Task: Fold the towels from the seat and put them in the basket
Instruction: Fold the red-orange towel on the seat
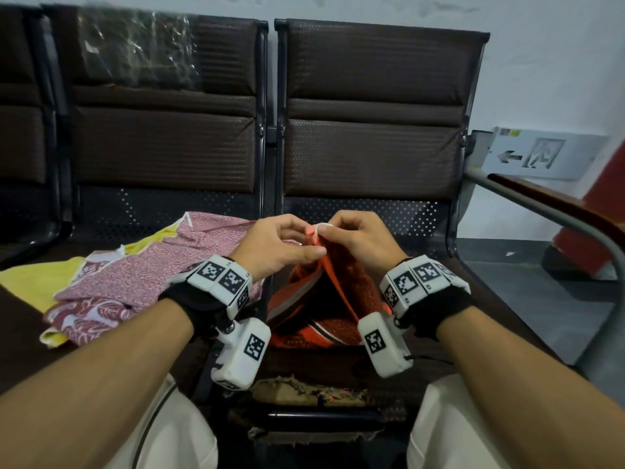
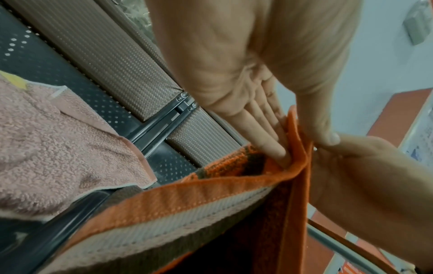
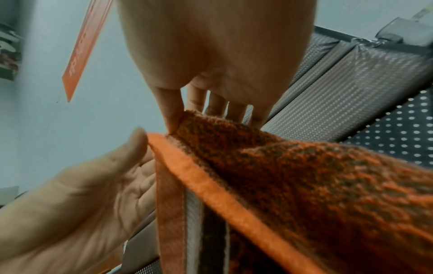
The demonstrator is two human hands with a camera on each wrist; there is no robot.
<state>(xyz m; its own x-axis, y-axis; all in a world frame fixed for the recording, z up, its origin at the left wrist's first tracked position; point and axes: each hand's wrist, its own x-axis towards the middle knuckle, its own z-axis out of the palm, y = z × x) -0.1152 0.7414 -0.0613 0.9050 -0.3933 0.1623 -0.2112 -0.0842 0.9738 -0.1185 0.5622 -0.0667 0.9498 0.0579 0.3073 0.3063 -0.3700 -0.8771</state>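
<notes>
An orange towel [image 1: 334, 282] with a white and dark stripe hangs above the right seat, held up by one corner. My left hand [image 1: 287, 243] pinches the towel's orange hem [image 2: 297, 148] between thumb and fingers. My right hand [image 1: 351, 236] pinches the same corner from the other side, thumb on the terry face [image 3: 257, 148]. Both hands meet at the corner, almost touching. The towel's lower part rests bunched on the seat. A pink patterned towel [image 1: 162, 265] and a yellow towel [image 1: 40, 279] lie heaped on the left seat. No basket is in view.
Two dark brown padded seats [image 1: 372, 154] with perforated metal backs face me, split by a black frame bar [image 1: 270, 164]. A grey metal armrest [image 1: 558, 218] curves along the right. The seat's front edge [image 1: 304, 390] is torn, foam showing. My knees flank it.
</notes>
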